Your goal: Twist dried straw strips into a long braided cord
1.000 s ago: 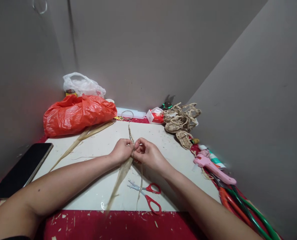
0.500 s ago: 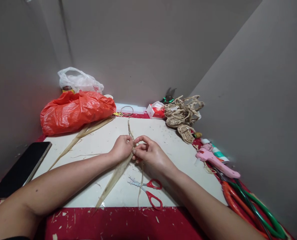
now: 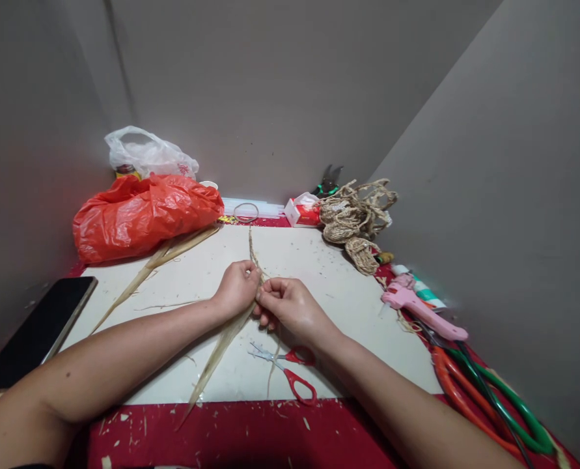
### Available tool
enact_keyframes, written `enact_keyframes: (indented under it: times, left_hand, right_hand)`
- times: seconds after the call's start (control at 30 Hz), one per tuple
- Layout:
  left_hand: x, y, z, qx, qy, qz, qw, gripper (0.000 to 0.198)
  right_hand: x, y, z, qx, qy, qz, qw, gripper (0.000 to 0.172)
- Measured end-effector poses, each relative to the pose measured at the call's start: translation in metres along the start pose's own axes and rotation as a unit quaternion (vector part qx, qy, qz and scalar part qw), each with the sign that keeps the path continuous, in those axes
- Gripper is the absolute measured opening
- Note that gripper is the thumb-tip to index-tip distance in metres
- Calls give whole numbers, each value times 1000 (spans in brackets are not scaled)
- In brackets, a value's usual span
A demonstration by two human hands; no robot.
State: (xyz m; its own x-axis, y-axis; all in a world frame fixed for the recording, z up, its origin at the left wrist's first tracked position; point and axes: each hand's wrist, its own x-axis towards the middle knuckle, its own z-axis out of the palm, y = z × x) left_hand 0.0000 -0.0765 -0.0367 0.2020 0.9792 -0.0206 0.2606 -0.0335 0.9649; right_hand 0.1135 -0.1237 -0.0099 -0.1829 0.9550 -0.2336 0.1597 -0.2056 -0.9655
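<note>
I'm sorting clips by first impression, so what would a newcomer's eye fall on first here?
Probably the bright red-orange plastic bag at the white board's back left corner. Next come the left hand and right hand, close together mid-board, pinching pale fibre, with red-handled scissors lying nearer the camera. The pink glue gun stands out at the board's right edge.

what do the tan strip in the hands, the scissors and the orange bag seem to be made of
Tan strip: likely dried leaf or husk, fairly matte; it is streaked lengthwise and tapers to a point.
Scissors: probably smooth plastic handles, evenly red, with silvery-grey blades that look like metal.
Orange bag: apparently thin, glossy plastic film, from its crinkles and bright highlights.
</note>
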Motion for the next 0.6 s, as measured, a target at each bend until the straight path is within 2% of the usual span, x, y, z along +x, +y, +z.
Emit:
enact_keyframes:
  times: [0.17,0.3,0.4,0.5,0.57,0.6]
  left_hand:
    - [1,-1,0,14,-19,0,1000,20]
    - [2,-1,1,7,-9,-14,1000,22]
    - [3,-2,2,9,-2,-11,1000,22]
    - [3,-1,3,17,3,-17,1000,20]
    - [3,0,3,16,4,-23,1000,19]
    - [2,0,2,12,3,-24,1000,19]
  right_hand:
    - [2,5,0,-5,28,5,1000,18]
    - [0,9,-8,12,59,21,998,16]
    - [-2,-5,-19,8,100,-38,994,17]
    - [-10,-27,-49,29,158,-136,978,17]
    - [-33,-30,-88,23,188,-167,968,19]
    - [-53,-25,-113,-29,206,-185,960,21]
